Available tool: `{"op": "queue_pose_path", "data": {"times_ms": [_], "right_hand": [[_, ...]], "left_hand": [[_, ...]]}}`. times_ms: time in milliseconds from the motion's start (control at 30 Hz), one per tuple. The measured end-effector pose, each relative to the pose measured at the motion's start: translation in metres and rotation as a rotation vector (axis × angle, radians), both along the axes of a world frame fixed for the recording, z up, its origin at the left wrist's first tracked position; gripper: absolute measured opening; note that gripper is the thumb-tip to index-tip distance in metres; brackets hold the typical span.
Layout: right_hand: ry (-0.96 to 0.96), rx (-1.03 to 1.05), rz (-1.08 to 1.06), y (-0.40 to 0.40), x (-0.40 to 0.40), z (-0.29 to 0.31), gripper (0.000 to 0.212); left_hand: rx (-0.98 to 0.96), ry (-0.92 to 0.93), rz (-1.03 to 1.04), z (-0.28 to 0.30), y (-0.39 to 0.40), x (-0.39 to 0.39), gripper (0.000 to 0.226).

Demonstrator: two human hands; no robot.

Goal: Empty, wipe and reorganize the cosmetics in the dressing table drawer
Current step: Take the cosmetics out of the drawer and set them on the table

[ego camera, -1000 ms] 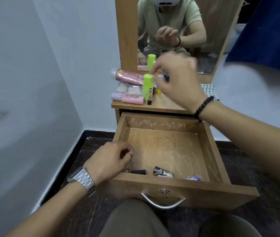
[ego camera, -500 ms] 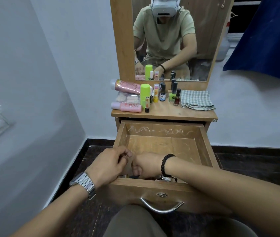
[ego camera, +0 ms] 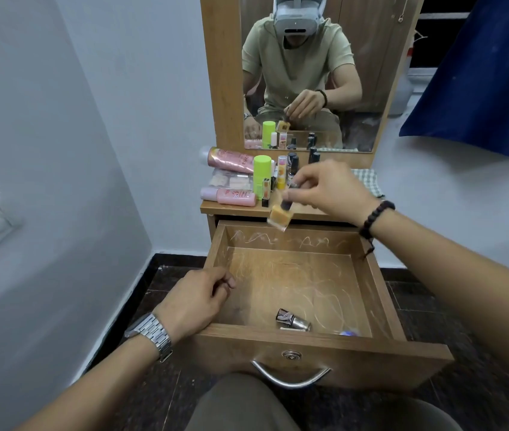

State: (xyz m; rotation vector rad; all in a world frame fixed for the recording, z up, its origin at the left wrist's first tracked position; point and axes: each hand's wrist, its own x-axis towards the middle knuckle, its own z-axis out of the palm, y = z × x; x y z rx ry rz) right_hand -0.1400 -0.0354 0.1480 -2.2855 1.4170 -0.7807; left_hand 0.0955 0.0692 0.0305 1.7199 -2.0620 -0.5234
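Orange nail polish bottle (ego camera: 279, 215) pinched by its dark cap in right hand (ego camera: 329, 189), hanging cap-up and slightly tilted, body down. Sits above the back edge of the drawer (ego camera: 306, 341), just short of the tabletop (ego camera: 234, 209). Long axis near vertical, so ready to stand upright as is. Tabletop lies forward of the bottle and a little below it; short reach away from the body, probably into the free strip in front of the standing bottles (ego camera: 292, 164). Blurred, so exact finger placement on the cap unclear; thumb and forefinger look closed on it.

Left hand (ego camera: 195, 301) resting over the drawer's left wall near the front corner, fingers loosely curled, nothing visibly held.

Left in drawer: chrome-capped bottle (ego camera: 293, 320) lying on its side against the front wall, long axis running left-right, plus a small blue-and-white item (ego camera: 349, 333) in the front right corner, mostly hidden by the wall. Left hand nearer to the chrome one; right hand busy.

Tabletop cluster: green stick (ego camera: 261, 175) standing, pink tubes (ego camera: 231, 195) lying flat at left, checked cloth (ego camera: 366, 180) at right, partly behind the right hand. Risk: knocking the tight cluster of upright bottles while setting down.
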Motion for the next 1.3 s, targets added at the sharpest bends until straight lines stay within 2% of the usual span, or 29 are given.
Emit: {"op": "queue_pose_path", "data": {"times_ms": [133, 467, 867, 1300], "right_hand": [[-0.070, -0.100, -0.117, -0.030, -0.009, 0.018, 0.025], [0.060, -0.120, -0.184, -0.079, 0.004, 0.009, 0.021], [0.208, -0.166, -0.295, -0.103, 0.007, 0.005, 0.017], [0.246, -0.138, -0.341, -0.109, 0.010, 0.003, 0.021]], "left_hand": [[-0.004, 0.009, -0.003, 0.000, 0.000, 0.000, 0.016], [-0.029, 0.001, -0.015, -0.002, -0.001, 0.000, 0.013], [-0.051, -0.011, -0.021, -0.002, 0.000, 0.000, 0.012], [-0.039, 0.002, -0.020, -0.004, -0.002, 0.001, 0.012]]}}
